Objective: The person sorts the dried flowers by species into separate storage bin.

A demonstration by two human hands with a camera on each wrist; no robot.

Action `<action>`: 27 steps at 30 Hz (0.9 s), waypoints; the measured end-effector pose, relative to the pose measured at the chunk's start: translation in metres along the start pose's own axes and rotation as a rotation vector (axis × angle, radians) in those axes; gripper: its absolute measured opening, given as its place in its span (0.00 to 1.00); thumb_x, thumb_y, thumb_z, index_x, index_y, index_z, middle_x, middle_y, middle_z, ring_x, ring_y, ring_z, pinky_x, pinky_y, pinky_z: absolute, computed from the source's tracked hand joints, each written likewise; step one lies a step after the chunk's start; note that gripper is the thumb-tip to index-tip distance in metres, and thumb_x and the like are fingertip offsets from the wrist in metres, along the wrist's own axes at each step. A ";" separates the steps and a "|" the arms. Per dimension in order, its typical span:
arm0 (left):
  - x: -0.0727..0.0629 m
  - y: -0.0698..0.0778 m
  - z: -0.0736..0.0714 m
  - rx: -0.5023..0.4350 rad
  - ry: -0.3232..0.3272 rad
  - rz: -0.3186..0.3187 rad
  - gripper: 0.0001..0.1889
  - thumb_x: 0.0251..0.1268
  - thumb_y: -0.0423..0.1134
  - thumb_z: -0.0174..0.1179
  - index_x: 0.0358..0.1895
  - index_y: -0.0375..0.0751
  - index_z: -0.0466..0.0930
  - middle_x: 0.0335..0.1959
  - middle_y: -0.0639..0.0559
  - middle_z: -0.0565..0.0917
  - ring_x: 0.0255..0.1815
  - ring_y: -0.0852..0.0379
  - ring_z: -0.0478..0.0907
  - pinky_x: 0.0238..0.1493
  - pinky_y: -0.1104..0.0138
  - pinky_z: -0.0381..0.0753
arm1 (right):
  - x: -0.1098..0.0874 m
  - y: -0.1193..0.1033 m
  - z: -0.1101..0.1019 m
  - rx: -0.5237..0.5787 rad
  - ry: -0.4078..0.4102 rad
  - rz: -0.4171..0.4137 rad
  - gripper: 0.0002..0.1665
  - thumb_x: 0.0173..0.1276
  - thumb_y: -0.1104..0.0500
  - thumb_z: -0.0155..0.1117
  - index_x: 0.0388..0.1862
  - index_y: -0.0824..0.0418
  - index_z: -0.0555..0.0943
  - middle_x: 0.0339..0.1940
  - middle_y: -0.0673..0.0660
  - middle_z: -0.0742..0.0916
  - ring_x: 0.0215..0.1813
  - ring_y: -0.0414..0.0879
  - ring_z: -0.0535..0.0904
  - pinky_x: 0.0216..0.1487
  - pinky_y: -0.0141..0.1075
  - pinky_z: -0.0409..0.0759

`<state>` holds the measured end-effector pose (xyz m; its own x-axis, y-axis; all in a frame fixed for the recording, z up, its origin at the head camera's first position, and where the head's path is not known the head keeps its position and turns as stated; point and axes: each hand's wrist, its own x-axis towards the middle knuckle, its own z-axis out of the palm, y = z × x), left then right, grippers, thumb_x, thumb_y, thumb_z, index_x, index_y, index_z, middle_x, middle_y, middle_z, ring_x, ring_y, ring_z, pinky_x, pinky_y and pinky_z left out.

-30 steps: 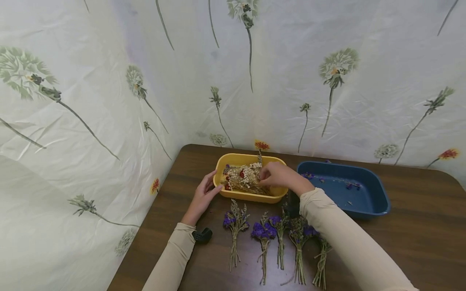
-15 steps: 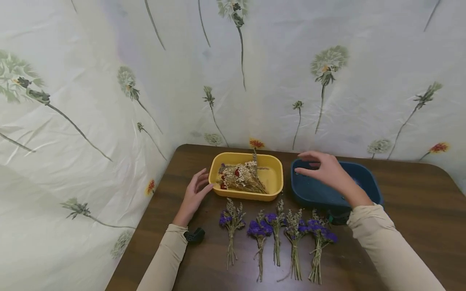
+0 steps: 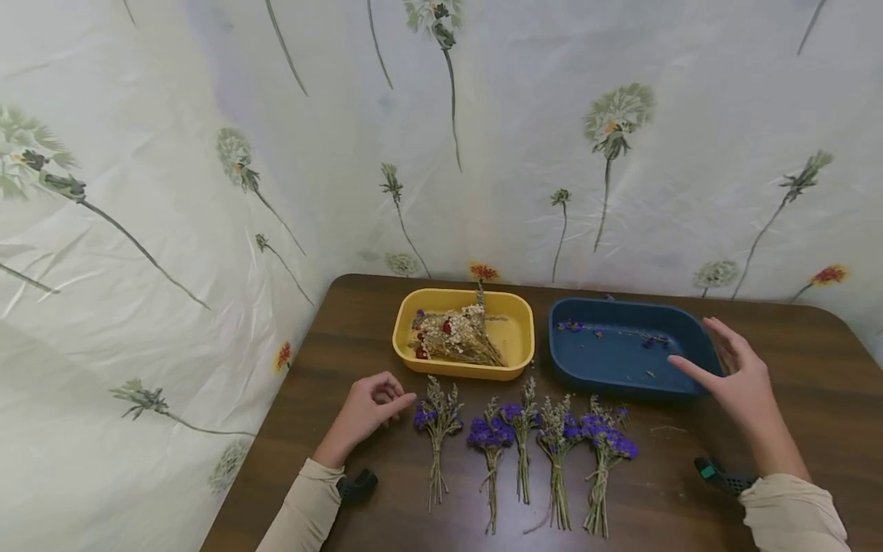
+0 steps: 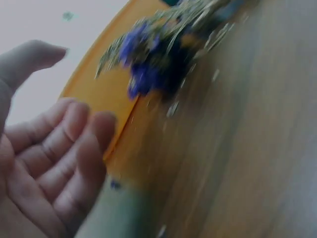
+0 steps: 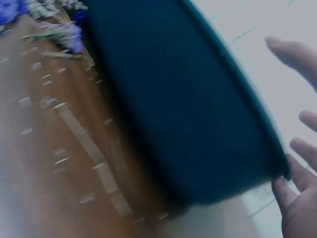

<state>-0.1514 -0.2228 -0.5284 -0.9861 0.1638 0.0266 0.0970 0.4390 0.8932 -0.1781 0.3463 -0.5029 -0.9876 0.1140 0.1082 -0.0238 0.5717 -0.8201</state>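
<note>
My left hand [image 3: 369, 410] is over the table just left of the leftmost purple flower bunch [image 3: 436, 418], its fingers loosely curled around nothing. At the right end of the blue tray [image 3: 621, 374], my right hand [image 3: 745, 383] has thumb and fingers spread; in the right wrist view fingertips [image 5: 282, 186] appear at the tray's end, though blur hides whether they touch. The yellow tray [image 3: 469, 369] holds dried bunches with cream and red flowers [image 3: 458, 333]. Several tied purple bunches, among them one at the right [image 3: 603, 452], lie in a row before the trays.
Loose purple petals [image 3: 651, 340] and bits lie inside the blue tray. A thin stem piece [image 3: 667, 428] is on the brown table [image 3: 793, 360] to the right of the bunches. A floral-printed sheet [image 3: 510, 153] hangs behind the table.
My right hand has let go in the yellow tray, crossed over the blue tray and reached its right end. My left hand has left the yellow tray's side and come down toward me.
</note>
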 end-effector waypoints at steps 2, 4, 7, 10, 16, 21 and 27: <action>-0.005 0.007 0.006 0.087 -0.029 0.002 0.16 0.62 0.53 0.74 0.26 0.48 0.82 0.19 0.53 0.83 0.19 0.61 0.77 0.24 0.68 0.78 | -0.008 0.012 0.002 0.058 0.010 0.019 0.52 0.74 0.49 0.69 0.85 0.35 0.49 0.86 0.35 0.53 0.88 0.38 0.42 0.77 0.16 0.51; -0.009 0.013 0.012 0.179 -0.061 -0.002 0.20 0.58 0.59 0.75 0.20 0.50 0.81 0.14 0.58 0.80 0.16 0.63 0.73 0.22 0.70 0.74 | -0.013 0.022 0.005 0.096 0.011 0.034 0.51 0.74 0.51 0.68 0.86 0.35 0.48 0.85 0.34 0.53 0.87 0.33 0.41 0.64 0.05 0.53; -0.014 0.021 0.019 0.272 -0.125 -0.035 0.23 0.53 0.64 0.75 0.17 0.53 0.81 0.10 0.63 0.76 0.13 0.64 0.69 0.20 0.70 0.71 | -0.019 0.032 0.010 0.144 0.028 0.037 0.50 0.75 0.55 0.67 0.86 0.37 0.51 0.85 0.34 0.54 0.84 0.28 0.45 0.59 0.06 0.60; -0.020 0.025 0.023 0.327 -0.164 -0.067 0.24 0.52 0.66 0.75 0.16 0.54 0.81 0.09 0.64 0.74 0.12 0.64 0.66 0.19 0.70 0.69 | -0.021 0.037 0.016 0.244 0.062 0.022 0.49 0.73 0.62 0.68 0.85 0.42 0.56 0.84 0.37 0.59 0.78 0.25 0.58 0.51 0.11 0.67; -0.029 0.034 0.032 0.402 -0.158 -0.124 0.29 0.51 0.70 0.73 0.09 0.52 0.80 0.06 0.61 0.76 0.10 0.61 0.69 0.17 0.69 0.68 | -0.022 0.041 0.017 0.439 0.068 0.002 0.49 0.70 0.69 0.68 0.84 0.47 0.59 0.84 0.40 0.61 0.80 0.27 0.57 0.54 0.09 0.67; -0.032 0.036 0.041 0.434 -0.149 -0.097 0.25 0.49 0.69 0.75 0.13 0.56 0.81 0.09 0.64 0.77 0.14 0.61 0.73 0.19 0.67 0.72 | -0.022 0.040 0.019 0.452 0.057 0.023 0.49 0.71 0.67 0.68 0.84 0.45 0.59 0.85 0.39 0.61 0.81 0.30 0.56 0.56 0.09 0.67; -0.028 0.030 0.039 0.361 -0.189 -0.065 0.16 0.54 0.56 0.77 0.22 0.53 0.84 0.16 0.63 0.81 0.19 0.64 0.75 0.29 0.66 0.78 | -0.023 0.041 0.019 0.499 0.074 0.008 0.48 0.70 0.69 0.69 0.84 0.48 0.61 0.84 0.43 0.65 0.75 0.28 0.65 0.56 0.10 0.69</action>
<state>-0.1151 -0.1794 -0.5200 -0.9529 0.2702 -0.1376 0.1097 0.7302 0.6744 -0.1591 0.3513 -0.5496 -0.9747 0.1850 0.1253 -0.1052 0.1148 -0.9878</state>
